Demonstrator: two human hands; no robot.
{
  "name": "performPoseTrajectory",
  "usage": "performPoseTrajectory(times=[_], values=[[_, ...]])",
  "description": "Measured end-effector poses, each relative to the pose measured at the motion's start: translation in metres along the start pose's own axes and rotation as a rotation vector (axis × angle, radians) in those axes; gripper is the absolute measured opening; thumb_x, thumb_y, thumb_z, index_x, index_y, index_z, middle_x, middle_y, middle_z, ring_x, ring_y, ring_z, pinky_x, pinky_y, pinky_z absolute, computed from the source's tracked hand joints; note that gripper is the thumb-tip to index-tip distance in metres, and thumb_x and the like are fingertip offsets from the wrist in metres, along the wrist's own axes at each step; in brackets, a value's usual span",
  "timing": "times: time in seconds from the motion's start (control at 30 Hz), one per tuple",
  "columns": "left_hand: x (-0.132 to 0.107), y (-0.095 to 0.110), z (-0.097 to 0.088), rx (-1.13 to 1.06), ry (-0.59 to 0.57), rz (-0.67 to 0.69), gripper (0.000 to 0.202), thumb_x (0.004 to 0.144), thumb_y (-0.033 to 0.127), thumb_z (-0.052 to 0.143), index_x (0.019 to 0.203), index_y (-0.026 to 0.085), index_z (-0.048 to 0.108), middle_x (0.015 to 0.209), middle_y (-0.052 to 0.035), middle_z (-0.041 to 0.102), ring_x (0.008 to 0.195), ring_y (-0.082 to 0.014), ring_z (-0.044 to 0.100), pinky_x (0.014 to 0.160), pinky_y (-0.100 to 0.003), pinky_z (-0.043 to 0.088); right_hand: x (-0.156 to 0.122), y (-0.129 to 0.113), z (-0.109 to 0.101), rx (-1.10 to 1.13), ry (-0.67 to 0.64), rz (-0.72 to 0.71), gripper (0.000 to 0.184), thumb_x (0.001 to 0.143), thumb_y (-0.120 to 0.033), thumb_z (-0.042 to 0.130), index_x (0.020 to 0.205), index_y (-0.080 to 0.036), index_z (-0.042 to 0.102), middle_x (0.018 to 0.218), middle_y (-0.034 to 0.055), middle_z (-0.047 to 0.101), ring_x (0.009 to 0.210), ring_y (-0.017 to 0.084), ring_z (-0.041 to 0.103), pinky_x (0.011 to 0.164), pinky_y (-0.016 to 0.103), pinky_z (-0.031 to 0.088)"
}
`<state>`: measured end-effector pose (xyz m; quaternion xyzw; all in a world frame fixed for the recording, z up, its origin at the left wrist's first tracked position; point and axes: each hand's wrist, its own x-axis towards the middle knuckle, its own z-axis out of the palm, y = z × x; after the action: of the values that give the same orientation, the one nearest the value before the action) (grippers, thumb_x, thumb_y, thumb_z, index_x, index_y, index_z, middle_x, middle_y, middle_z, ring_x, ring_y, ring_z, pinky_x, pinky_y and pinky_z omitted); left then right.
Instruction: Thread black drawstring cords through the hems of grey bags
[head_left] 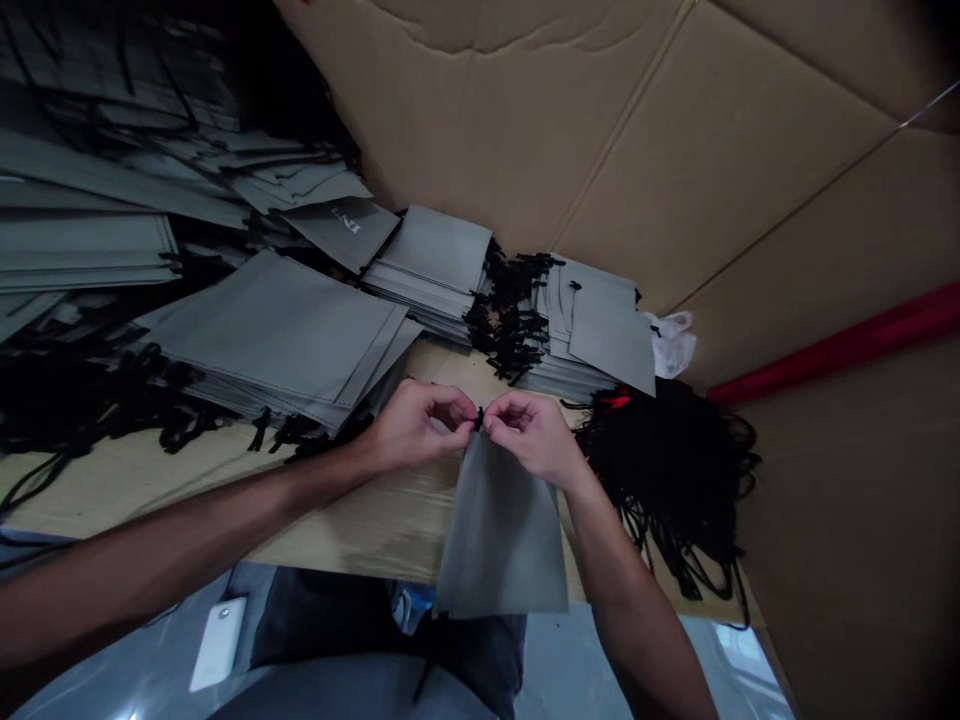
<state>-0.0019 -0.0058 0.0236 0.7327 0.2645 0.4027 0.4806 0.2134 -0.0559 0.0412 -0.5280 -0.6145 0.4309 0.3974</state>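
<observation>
Thin black cord point(480, 418) is being pinched by left hand point(415, 425) and right hand point(538, 437). Below them, a grey rectangular fabric pouch point(504, 540) is being pointed lengthwise bodyward.

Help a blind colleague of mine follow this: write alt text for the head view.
A person's left hand and right hand pinch a black cord at one corner of a gray pouch overhanging a pale tabletop. Stacks of similar pouches lie beyond; loose cords are heaped at right.
</observation>
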Motion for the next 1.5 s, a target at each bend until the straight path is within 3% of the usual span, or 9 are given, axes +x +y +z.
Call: performPoseTrajectory(times=[0.1,0.23,0.6,0.83,0.97,1.1,1.3,1.5], values=[[-0.001,-0.007,-0.002,0.235,-0.001,0.253,0.010,0.089,0.019,0.073,0.095,0.016,0.081,0.082,-0.0016,0.083,0.069,-0.0101,0.077,0.073,-0.016,0.060,-0.003,0.000,0.001,-0.091,0.043,-0.047,0.007,0.087,-0.026,0.074,0.088,-0.019,0.074,0.083,0.0010,0.074,0.074,0.014,0.066,0.072,0.026,0.052],[-0.001,-0.015,-0.003,0.422,0.032,0.461,0.012,0.096,0.018,0.069,0.102,0.017,0.079,0.089,-0.0010,0.085,0.075,-0.0106,0.079,0.075,-0.017,0.061,-0.007,-0.003,0.004,-0.143,0.068,-0.103,0.007,0.090,-0.026,0.072,0.090,-0.019,0.073,0.084,0.0014,0.075,0.076,0.015,0.068,0.074,0.026,0.054],[0.000,-0.021,-0.006,0.674,0.047,0.653,0.011,0.103,0.019,0.064,0.105,0.019,0.075,0.101,-0.0023,0.086,0.084,-0.0119,0.082,0.083,-0.018,0.063,-0.011,-0.011,0.007,-0.238,0.121,-0.177,0.007,0.094,-0.025,0.069,0.094,-0.020,0.073,0.087,0.0027,0.075,0.078,0.017,0.071,0.076,0.028,0.056],[0.000,-0.021,-0.010,0.708,0.049,0.733,0.009,0.105,0.019,0.064,0.110,0.018,0.071,0.101,-0.0035,0.085,0.084,-0.0125,0.081,0.083,-0.020,0.065,-0.011,-0.017,0.006,-0.401,0.140,-0.359,0.007,0.099,-0.022,0.065,0.097,-0.022,0.071,0.090,0.0032,0.076,0.081,0.017,0.072,0.079,0.029,0.057],[-0.003,-0.019,-0.011,0.687,0.042,0.750,0.007,0.104,0.020,0.065,0.109,0.018,0.071,0.102,-0.0047,0.085,0.086,-0.0129,0.081,0.089,-0.021,0.067,-0.011,-0.018,0.008,-0.493,0.144,-0.511,0.010,0.099,-0.016,0.063,0.097,-0.024,0.067,0.095,0.0046,0.076,0.088,0.019,0.073,0.085,0.032,0.059],[-0.005,-0.013,-0.007,0.635,0.109,0.714,0.006,0.099,0.014,0.068,0.098,0.019,0.072,0.095,-0.0025,0.084,0.082,-0.0120,0.081,0.082,-0.017,0.065,-0.011,-0.015,0.011,-0.531,0.139,-0.640,0.014,0.100,-0.012,0.062,0.100,-0.025,0.065,0.098,0.0060,0.076,0.094,0.021,0.073,0.091,0.036,0.060],[-0.005,0.003,-0.005,0.441,0.156,0.514,0.006,0.091,0.014,0.072,0.091,0.019,0.076,0.079,0.0021,0.081,0.068,-0.0089,0.076,0.071,-0.015,0.060,-0.010,-0.012,0.014,-0.533,0.207,-0.647,0.012,0.100,-0.015,0.062,0.101,-0.026,0.065,0.097,0.0056,0.076,0.094,0.022,0.073,0.092,0.039,0.061],[-0.002,0.011,-0.003,0.077,0.146,0.214,0.004,0.083,0.019,0.079,0.084,0.015,0.079,0.074,-0.0012,0.079,0.062,-0.0109,0.073,0.064,-0.017,0.061,-0.010,-0.013,0.017,-0.463,0.255,-0.605,0.010,0.098,-0.016,0.065,0.099,-0.026,0.067,0.096,0.0042,0.075,0.092,0.020,0.073,0.089,0.035,0.060]])
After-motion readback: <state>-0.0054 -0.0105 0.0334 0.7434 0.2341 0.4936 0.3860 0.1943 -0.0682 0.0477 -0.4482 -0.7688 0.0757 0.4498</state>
